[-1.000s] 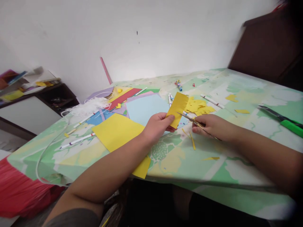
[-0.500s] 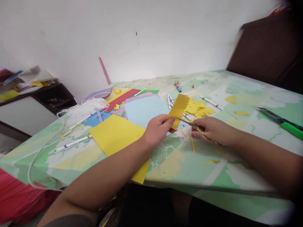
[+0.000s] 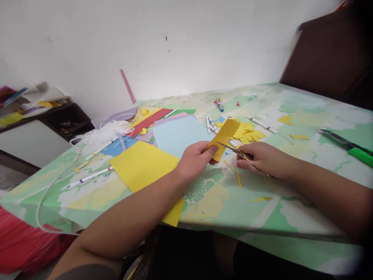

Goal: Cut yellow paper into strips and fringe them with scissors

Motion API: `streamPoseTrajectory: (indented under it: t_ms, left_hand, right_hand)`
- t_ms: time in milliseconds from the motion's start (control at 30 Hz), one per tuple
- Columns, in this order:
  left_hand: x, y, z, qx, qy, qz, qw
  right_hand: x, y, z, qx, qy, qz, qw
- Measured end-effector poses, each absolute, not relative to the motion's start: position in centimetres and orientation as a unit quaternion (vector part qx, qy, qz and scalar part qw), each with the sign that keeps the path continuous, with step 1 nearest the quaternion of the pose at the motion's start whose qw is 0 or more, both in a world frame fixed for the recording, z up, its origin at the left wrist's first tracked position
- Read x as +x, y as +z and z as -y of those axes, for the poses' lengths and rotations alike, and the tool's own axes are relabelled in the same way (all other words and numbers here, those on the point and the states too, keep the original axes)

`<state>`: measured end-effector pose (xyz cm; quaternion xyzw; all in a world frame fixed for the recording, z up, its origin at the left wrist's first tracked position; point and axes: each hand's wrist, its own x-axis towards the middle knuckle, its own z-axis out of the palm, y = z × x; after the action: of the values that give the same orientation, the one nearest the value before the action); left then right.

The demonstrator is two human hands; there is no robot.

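Between thumb and fingers, my left hand [image 3: 196, 161] pinches a yellow paper strip [image 3: 225, 134] whose far right edge is cut into a fringe. A pair of scissors [image 3: 234, 149] with gold-coloured handles is in my right hand [image 3: 260, 158], its blades at the strip's right edge. My fingers partly hide the handles. Below the blades lie thin yellow paper slivers [image 3: 238, 177]. Fringed yellow pieces [image 3: 249, 132] are heaped just behind the strip. Under my left forearm is a large yellow sheet [image 3: 142, 165], beside a light blue sheet [image 3: 179, 134].
Green-handled scissors [image 3: 349, 146] lie at the right. Several white markers [image 3: 262, 124] are scattered about. White string [image 3: 106, 132] is tangled at the left, near a red paper strip [image 3: 151, 121]. A pink stick [image 3: 127, 86] leans against the wall. The patterned tablecloth [image 3: 210, 210] covers the table.
The yellow strip has tilted and shifted slightly to the right in my left hand. The scissors stay at its edge, with their blades looking a little different in angle.
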<state>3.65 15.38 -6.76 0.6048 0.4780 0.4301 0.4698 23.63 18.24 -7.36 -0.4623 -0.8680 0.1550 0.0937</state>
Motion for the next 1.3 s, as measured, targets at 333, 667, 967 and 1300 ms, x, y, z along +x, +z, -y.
streamPoseTrajectory:
  t_ms: [333, 667, 967, 1300]
  left_hand:
    - [3.8, -6.66, -14.98, 0.606, 0.432, -0.479, 0.466]
    - [3.61, -6.73, -15.11, 0.62, 0.421, -0.478, 0.458]
    - [3.64, -6.9, -15.31, 0.612, 0.419, -0.473, 0.475]
    - [3.77, -6.6, -15.04, 0.608, 0.421, -0.487, 0.465]
  right_hand:
    - [23.64, -7.35, -18.24, -0.441, 0.166, 0.877, 0.095]
    - [23.86, -7.6, -18.44, -0.437, 0.179, 0.876, 0.1]
    - [23.79, -7.51, -18.4, -0.437, 0.183, 0.875, 0.101]
    - [23.73, -7.4, -18.45, -0.44, 0.181, 0.874, 0.095]
